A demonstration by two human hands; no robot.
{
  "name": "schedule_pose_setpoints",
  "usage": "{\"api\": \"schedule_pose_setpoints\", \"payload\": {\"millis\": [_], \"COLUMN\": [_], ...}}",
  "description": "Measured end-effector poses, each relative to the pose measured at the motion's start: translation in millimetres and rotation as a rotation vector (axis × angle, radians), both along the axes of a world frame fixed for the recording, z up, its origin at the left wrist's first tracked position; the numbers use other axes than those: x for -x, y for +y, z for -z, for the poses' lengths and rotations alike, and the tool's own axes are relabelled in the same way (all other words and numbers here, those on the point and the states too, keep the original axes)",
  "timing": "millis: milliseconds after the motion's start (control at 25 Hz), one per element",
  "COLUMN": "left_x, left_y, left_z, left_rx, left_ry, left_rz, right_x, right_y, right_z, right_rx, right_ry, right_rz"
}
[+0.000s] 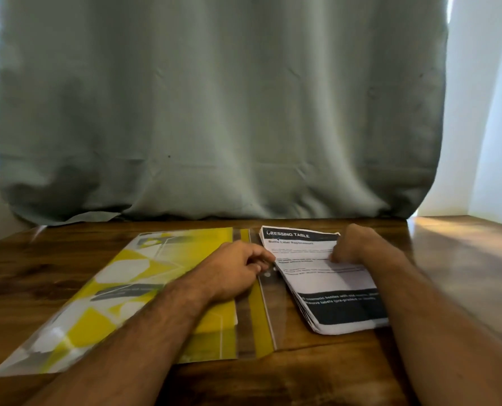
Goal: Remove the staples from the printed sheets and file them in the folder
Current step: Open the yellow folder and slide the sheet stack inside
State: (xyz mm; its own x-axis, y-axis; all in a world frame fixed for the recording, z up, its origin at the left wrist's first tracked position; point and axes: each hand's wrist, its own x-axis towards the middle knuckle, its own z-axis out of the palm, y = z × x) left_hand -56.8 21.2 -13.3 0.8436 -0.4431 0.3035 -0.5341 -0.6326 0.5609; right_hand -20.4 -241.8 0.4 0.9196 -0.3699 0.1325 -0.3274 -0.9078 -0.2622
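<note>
- Wooden table, head view: a person works over a stack of printed sheets lying toward the far right of the surface, its left edge on the clear flap of an open yellow-and-white folder that spreads across the left and centre.
- Left hand rests on the folder's spine strip, fingers curled, fingertips pinching at the left edge of the top sheet; whether a staple sits between them cannot be told.
- Right hand is bunched into a loose fist on the upper part of the stack, fingers curled onto the paper and pressing it down.
- Sheets look like a thick, slightly fanned bundle, white with black header and footer bands and printed text; corners are a little splayed at the near end.
- Staples themselves are too small to make out.
- Step in hand appears to be working a staple loose at the stack's left edge, with filing not yet begun.
- Next move likely calls for a steady hold from the right hand while the left picks cleanly, without tearing the paper.
- Grey-green curtain hangs behind the far edge.
</note>
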Motion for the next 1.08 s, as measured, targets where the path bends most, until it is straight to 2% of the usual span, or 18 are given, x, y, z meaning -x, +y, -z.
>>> {"api": "schedule_pose_setpoints", "payload": {"millis": [80,280,440,560,640,720,800,960,1080], "left_x": [0.6,-0.9,-1.0,-0.8,-1.2,-0.9,0.2,0.7,1.4], "left_y": [-0.5,-3.9,-2.4,-2.9,-4.1,-5.5,-6.6,-0.5,9.5], "left_z": [0.9,3.4,2.8,4.1,3.5,0.8,-2.1,-11.2,-24.9], "left_rx": [-0.02,-0.086,-0.07,-0.027,0.156,0.463,0.691,0.865,0.993], "left_ry": [-0.029,-0.031,0.0,0.019,0.108,0.29,0.437,0.422,0.357], "left_rz": [0.001,0.001,0.017,-0.007,-0.011,-0.038,-0.094,-0.27,-0.339], "right_x": [6.9,12.2,14.3,12.2,11.1,10.4,9.2,11.9,16.5], "right_y": [3.6,2.3,1.4,-0.2,-1.5,-1.8,1.7,15.9,20.1], "right_z": [-4.2,-3.3,-5.3,-8.1,-8.2,-6.4,-5.9,-7.4,-10.1], "right_rx": [-0.05,-0.113,-0.132,-0.251,-0.297,-0.376,-0.501,-0.838,-1.038], "right_ry": [-0.07,-0.102,-0.146,-0.159,-0.136,-0.132,-0.158,-0.12,0.063], "right_rz": [0.045,0.106,0.13,0.103,0.057,0.002,-0.04,-0.148,-0.218]}}
